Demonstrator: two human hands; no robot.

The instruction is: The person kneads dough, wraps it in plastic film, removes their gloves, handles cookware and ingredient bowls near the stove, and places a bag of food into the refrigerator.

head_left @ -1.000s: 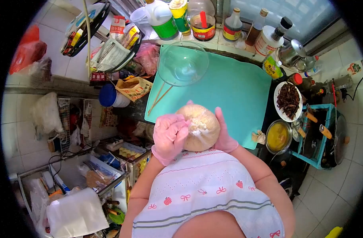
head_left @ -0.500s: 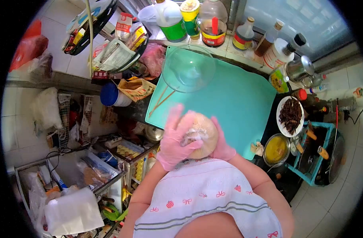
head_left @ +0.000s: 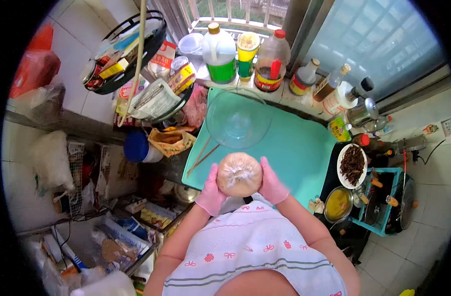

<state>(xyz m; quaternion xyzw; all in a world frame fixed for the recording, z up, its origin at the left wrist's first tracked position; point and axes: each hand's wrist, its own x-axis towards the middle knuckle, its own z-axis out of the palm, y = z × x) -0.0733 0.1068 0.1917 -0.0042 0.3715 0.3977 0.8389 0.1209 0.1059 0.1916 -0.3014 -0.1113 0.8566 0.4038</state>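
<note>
A round beige bundle wrapped in clear plastic (head_left: 239,174), gathered into a whitish crease in the middle, is held between my two pink-gloved hands near the apron. My left hand (head_left: 210,193) presses on its left side, and my right hand (head_left: 272,183) cups the right side. What is inside the plastic I cannot make out. Beyond it lies a teal mat (head_left: 294,148), on which stand a large clear glass bowl (head_left: 239,121) and a pair of wooden chopsticks (head_left: 202,160) to the left.
Bottles and jars, among them a green-labelled jug (head_left: 219,59), line the tiled ledge. At right are a white plate of dark brown pieces (head_left: 352,166), a metal bowl of yellow liquid (head_left: 338,204) and a teal-framed rack (head_left: 378,200). A blue-lidded tub (head_left: 139,147) stands left.
My left hand has come down from the front of the bundle to its left side. My right hand stays on the other side. The view has tilted up, showing more of the window.
</note>
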